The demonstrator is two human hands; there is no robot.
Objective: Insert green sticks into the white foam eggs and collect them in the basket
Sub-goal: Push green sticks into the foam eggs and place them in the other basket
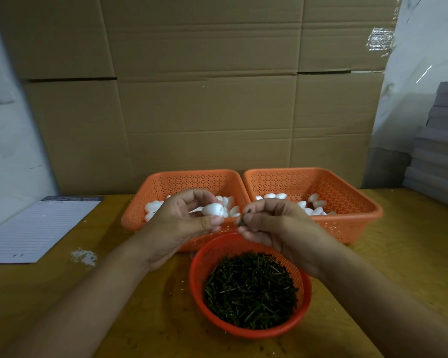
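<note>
Head view: left hand [181, 220] holds foam egg [212, 209], right hand [272, 226] pinches stick [244, 218].

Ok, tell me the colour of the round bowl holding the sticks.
Red-orange bowl, perforated; the head view shows it.

dim warm light, soft shadows, wide-angle bending at edges
</note>
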